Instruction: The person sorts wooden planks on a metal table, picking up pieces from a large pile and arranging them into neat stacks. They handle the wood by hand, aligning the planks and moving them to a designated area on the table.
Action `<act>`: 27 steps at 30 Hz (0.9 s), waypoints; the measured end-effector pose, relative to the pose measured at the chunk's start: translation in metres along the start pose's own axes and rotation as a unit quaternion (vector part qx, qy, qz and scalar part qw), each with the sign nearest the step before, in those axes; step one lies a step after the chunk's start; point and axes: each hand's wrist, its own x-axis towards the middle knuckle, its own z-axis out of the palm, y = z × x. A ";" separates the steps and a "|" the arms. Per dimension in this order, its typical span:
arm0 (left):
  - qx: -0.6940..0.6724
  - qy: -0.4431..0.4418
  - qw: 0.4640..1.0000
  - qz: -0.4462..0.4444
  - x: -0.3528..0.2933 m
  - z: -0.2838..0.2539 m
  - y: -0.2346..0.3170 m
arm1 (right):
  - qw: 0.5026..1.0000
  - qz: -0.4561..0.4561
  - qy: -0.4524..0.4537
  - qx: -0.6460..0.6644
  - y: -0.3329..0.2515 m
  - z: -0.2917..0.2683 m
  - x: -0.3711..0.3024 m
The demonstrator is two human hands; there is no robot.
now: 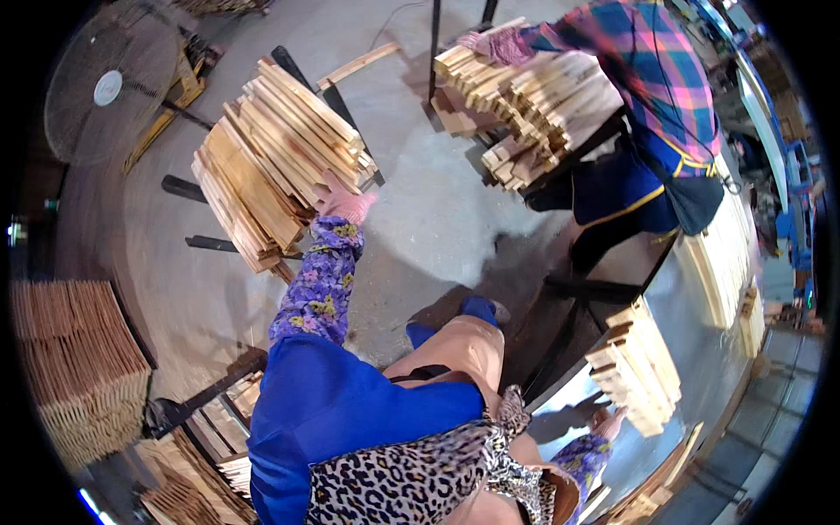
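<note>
My left hand (344, 203), in a pink glove under a purple flowered sleeve, reaches out to a stack of wooden strips (284, 144). Its fingers are spread against the near right ends of the strips. The stack rests on dark metal bars at the upper left. My right hand (607, 425) is low on the right, at the near end of a smaller pile of wooden strips (637, 367) on a shiny metal table (564, 395). Its fingers show only in small part, so its grip is unclear.
At the upper right a co-worker in a plaid shirt (652, 66) has a gloved hand (500, 44) on another wood stack (560, 92). A large fan (109, 87) and a yellow pallet jack (162, 131) stand far left. Stacked strips (79, 367) stand at the left.
</note>
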 end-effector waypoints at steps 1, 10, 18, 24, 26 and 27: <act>-0.011 -0.049 0.998 -0.034 -0.001 -0.006 0.014 | 1.000 -0.006 -0.006 0.019 0.007 -0.014 0.016; 0.052 0.126 0.970 0.200 0.072 0.043 -0.022 | 0.682 -0.578 0.053 -0.445 0.018 -0.014 0.033; 0.055 0.201 0.953 0.218 0.058 0.031 -0.005 | 0.847 -0.194 0.188 -0.458 -0.008 -0.062 -0.148; 0.149 0.203 0.693 0.675 0.004 0.117 0.059 | 0.848 -0.001 0.198 -0.492 0.107 -0.144 -0.175; -0.031 0.001 0.667 0.744 -0.082 0.179 0.090 | 0.876 0.019 0.149 -0.458 0.068 -0.149 -0.179; -0.049 -0.081 0.598 0.796 -0.130 0.203 0.125 | 0.898 0.028 0.142 -0.415 0.067 -0.151 -0.176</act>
